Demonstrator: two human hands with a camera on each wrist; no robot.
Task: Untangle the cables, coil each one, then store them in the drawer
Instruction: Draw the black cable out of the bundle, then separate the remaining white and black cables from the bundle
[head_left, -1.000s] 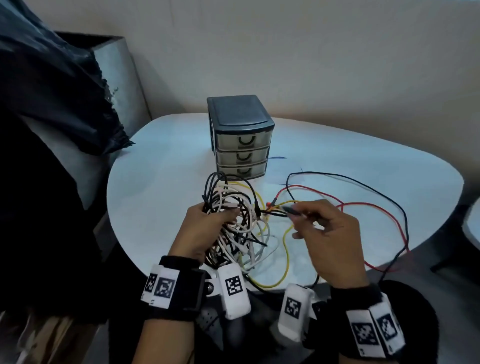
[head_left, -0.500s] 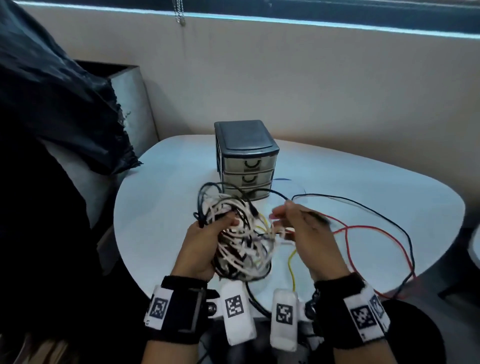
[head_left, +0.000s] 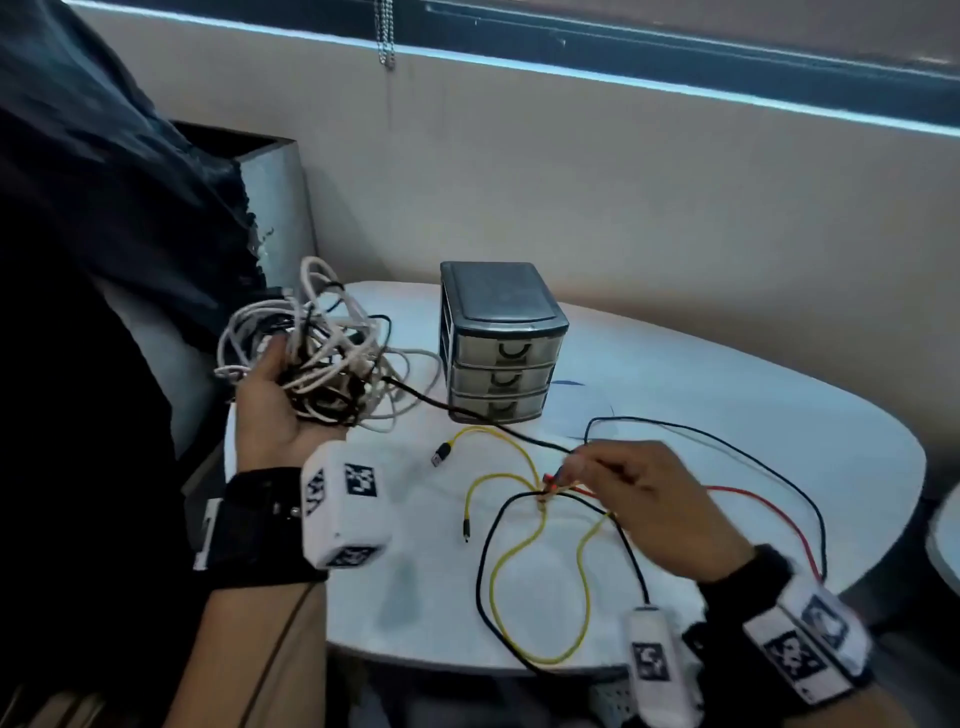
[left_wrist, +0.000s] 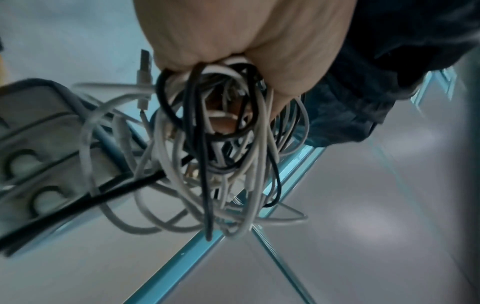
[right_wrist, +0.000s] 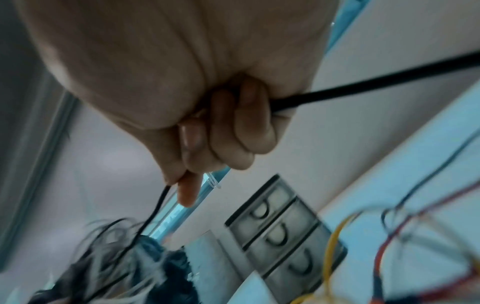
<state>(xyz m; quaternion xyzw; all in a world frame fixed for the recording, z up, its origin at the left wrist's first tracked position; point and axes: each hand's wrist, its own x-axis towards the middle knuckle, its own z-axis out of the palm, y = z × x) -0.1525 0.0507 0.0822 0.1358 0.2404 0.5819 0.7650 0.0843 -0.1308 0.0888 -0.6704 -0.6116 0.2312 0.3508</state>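
My left hand (head_left: 270, 410) is raised at the table's left edge, palm up, and grips a tangle of white and black cables (head_left: 332, 358); the left wrist view shows the same tangle (left_wrist: 221, 156) hanging from my curled fingers. A thick black cable (head_left: 467, 413) runs taut from the tangle to my right hand (head_left: 576, 465), which pinches it low over the table. In the right wrist view this black cable (right_wrist: 363, 84) passes through my curled fingers (right_wrist: 233, 133). A yellow cable (head_left: 519, 545), a red cable (head_left: 753, 499) and a thin black cable (head_left: 753, 452) lie loose on the white table (head_left: 701, 374).
A small grey three-drawer unit (head_left: 498, 343) stands at the table's middle back, all drawers shut. A dark bag and a grey bin (head_left: 275, 197) are at the left. The wall runs behind the table. The yellow cable's loop reaches the table's near edge.
My left hand has lifted the tangle up and to the left. My right hand has moved right and down, drawing the black cable out taut. The yellow cable now lies free on the table.
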